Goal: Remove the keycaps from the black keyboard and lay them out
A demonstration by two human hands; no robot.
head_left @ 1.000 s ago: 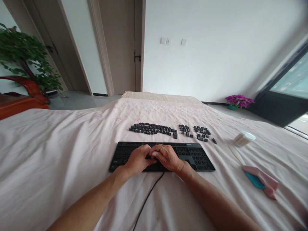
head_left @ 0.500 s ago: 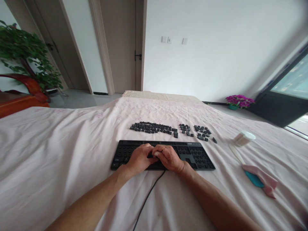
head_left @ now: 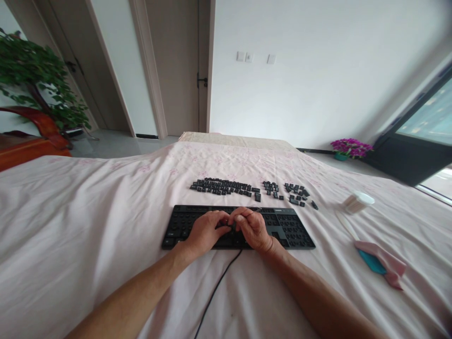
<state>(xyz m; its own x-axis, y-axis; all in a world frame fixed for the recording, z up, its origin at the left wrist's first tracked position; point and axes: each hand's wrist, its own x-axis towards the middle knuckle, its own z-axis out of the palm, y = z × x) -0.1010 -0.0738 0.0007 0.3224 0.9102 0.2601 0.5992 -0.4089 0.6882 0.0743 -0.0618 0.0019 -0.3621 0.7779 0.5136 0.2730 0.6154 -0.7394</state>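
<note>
A black keyboard (head_left: pixel 296 230) lies flat on the pink cloth, many of its keycaps off on the right side. Over its middle, my left hand (head_left: pixel 208 229) is closed, thumb and forefinger pinching a small dark piece that looks like a keycap (head_left: pixel 231 226). My right hand (head_left: pixel 252 228) is curled against those fingertips, and a thin wire tool (head_left: pixel 254 208), like a keycap puller, pokes out above its knuckles. Most of that tool is hidden. Loose black keycaps (head_left: pixel 226 187) lie in groups just beyond the keyboard.
A black cable (head_left: pixel 215 289) runs from the keyboard toward me. To the right lie a white-lidded tub of cotton swabs (head_left: pixel 358 202) and a pink and blue cloth (head_left: pixel 383 264). The cloth cover (head_left: pixel 106 212) is wrinkled.
My right hand has lifted and turned slightly, so the wire tool now shows above it. My fingertips have come up a little from the keys, with the dark piece between them.
</note>
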